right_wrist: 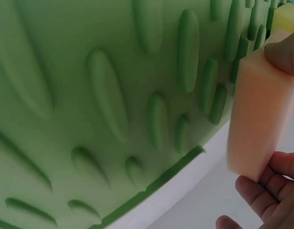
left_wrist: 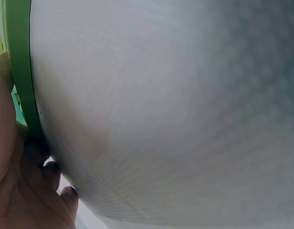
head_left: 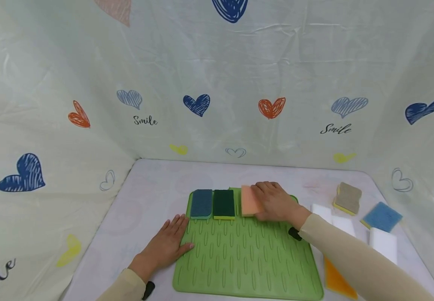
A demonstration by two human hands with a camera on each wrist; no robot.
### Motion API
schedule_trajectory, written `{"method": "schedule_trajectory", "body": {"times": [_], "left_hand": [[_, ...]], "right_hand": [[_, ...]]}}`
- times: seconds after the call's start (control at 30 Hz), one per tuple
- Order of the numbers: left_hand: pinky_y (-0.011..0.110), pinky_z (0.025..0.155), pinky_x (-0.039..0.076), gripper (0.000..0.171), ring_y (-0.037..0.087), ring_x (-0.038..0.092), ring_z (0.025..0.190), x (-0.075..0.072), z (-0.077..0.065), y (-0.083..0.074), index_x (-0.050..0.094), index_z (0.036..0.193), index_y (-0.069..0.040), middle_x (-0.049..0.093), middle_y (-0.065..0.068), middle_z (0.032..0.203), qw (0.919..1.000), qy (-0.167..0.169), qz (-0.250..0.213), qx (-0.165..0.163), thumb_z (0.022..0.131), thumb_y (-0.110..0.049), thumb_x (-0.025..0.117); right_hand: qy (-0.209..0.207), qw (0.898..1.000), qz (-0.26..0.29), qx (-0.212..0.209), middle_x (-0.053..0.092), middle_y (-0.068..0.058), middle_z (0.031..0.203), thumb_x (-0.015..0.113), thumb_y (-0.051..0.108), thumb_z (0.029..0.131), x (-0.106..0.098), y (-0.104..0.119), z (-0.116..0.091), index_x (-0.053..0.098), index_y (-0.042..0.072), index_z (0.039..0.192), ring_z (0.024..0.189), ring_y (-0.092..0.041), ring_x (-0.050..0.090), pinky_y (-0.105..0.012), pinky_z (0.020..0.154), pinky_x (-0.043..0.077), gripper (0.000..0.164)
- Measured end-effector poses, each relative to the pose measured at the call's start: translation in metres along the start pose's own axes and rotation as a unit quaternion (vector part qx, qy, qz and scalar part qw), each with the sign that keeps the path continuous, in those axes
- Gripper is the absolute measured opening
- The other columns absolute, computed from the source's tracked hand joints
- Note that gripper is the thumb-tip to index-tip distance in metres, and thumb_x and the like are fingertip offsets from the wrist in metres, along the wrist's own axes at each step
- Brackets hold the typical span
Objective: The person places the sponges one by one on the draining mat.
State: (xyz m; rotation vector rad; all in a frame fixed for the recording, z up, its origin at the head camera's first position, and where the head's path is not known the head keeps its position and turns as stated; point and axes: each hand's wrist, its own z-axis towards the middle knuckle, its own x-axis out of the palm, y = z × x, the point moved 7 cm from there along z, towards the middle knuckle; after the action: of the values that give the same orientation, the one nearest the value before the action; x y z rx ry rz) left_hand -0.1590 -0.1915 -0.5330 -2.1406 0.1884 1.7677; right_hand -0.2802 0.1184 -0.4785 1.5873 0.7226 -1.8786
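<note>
A ribbed green silicone mat (head_left: pixel 247 263) lies on the white table. Along its far edge lie a blue scouring sponge (head_left: pixel 201 203) and a dark green sponge with a yellow base (head_left: pixel 224 203), side by side. To their right, my right hand (head_left: pixel 277 203) pinches a peach sponge (head_left: pixel 250 201) between thumb and fingers, over the mat's far part. The right wrist view shows the thumb on one end of this peach sponge (right_wrist: pixel 261 114) and fingertips at the other. My left hand (head_left: pixel 168 241) rests flat with straight fingers, touching the mat's left edge (left_wrist: pixel 20 62).
Right of the mat lie a grey-brown sponge (head_left: pixel 348 198), a blue sponge (head_left: pixel 382 216), several white sponges (head_left: pixel 384 244) and an orange sponge (head_left: pixel 338 279), partly hidden by the right sleeve. Behind the table hangs a pale curtain (head_left: pixel 232 67) printed with hearts.
</note>
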Motion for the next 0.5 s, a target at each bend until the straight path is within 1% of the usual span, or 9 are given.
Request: {"method": "schedule_trajectory", "body": {"times": [0.23, 0.5], "left_hand": [[0.057, 0.129, 0.027, 0.083, 0.037, 0.026, 0.161, -0.002, -0.002, -0.001, 0.03, 0.165, 0.001, 0.031, 0.02, 0.171, 1.0, 0.001, -0.007, -0.003, 0.107, -0.055, 0.054], [0.056, 0.129, 0.028, 0.084, 0.038, 0.027, 0.16, -0.004, -0.003, -0.003, 0.031, 0.164, 0.002, 0.031, 0.021, 0.171, 1.0, 0.001, -0.006, -0.003, 0.107, -0.055, 0.054]], "right_hand": [[0.015, 1.0, 0.004, -0.005, 0.059, -0.016, 0.143, 0.077, 0.056, 0.084, 0.005, 0.009, 0.006, 0.052, -0.001, 0.149, 0.131, -0.036, 0.058, -0.057, 0.109, 0.049, 0.089], [0.024, 1.0, -0.004, -0.002, 0.059, -0.015, 0.144, 0.075, 0.057, 0.085, 0.009, 0.012, 0.009, 0.052, 0.0, 0.15, 0.132, -0.035, 0.058, -0.056, 0.11, 0.048, 0.089]]}}
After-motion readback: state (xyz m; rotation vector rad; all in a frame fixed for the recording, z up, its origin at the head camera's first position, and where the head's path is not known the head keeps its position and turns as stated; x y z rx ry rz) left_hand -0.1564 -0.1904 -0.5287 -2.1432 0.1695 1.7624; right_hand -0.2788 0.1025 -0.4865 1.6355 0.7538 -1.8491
